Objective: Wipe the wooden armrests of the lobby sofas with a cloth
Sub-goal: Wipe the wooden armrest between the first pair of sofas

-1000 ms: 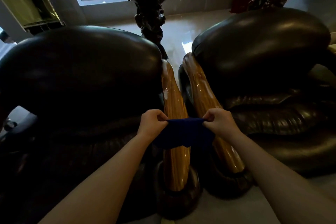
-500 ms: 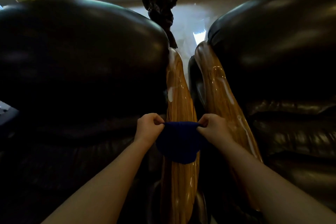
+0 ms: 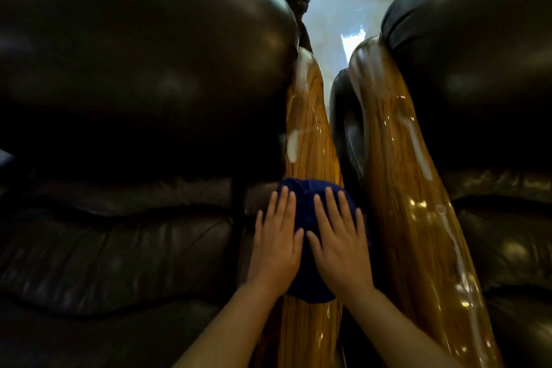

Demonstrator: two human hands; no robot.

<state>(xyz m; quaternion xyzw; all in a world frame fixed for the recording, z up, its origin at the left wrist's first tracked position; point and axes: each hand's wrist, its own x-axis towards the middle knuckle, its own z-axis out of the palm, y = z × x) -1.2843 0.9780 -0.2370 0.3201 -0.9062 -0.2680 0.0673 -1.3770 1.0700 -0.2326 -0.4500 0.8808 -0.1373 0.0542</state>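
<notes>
A dark blue cloth [image 3: 307,263] lies draped over the left sofa's wooden armrest [image 3: 310,134], pinned under both palms; most of it is covered, only its far edge beyond the fingertips and a lobe below the wrists showing. The left hand [image 3: 276,245] and right hand [image 3: 337,243] lie flat side by side, fingers straight and slightly spread, pressing down. Ahead of the fingers the glossy, grained armrest carries pale glare streaks. Right of the fingers runs the second armrest [image 3: 415,218], its lower end cut off. Dark leather sofas [image 3: 134,98] flank both, their detail lost in shadow.
</notes>
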